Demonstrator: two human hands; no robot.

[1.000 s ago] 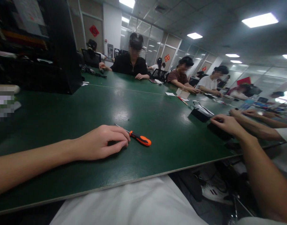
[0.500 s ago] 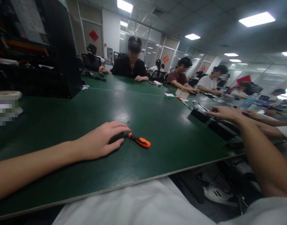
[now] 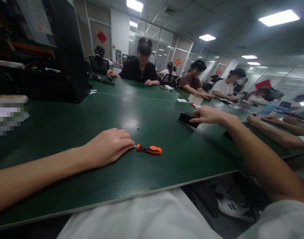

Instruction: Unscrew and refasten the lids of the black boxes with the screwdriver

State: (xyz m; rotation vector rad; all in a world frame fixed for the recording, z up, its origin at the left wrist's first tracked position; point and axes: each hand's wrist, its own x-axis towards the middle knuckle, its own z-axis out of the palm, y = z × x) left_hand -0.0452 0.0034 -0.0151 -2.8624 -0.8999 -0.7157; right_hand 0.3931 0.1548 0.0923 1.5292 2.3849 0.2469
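My left hand (image 3: 110,146) rests on the green table, its fingertips pinched on the metal shaft of a screwdriver (image 3: 149,149). The orange and black handle points to the right. My right hand (image 3: 209,115) is closed on one end of a black, box-like piece (image 3: 188,120), which is at or just above the tabletop; what exactly it is, I cannot make out. Behind my right forearm, part of another dark object (image 3: 230,135) shows on the table.
A large black cabinet-like case (image 3: 64,53) stands at the left, with a blurred-out stack (image 3: 7,114) below it. Paper (image 3: 182,100) and a small pale box (image 3: 195,99) lie farther back. Several people sit around the table; a neighbour's arms (image 3: 278,129) rest at the right.
My left fingers have closed on the screwdriver shaft, and its handle has swung slightly. My right hand has moved left with the black piece, away from the neighbour's arms.
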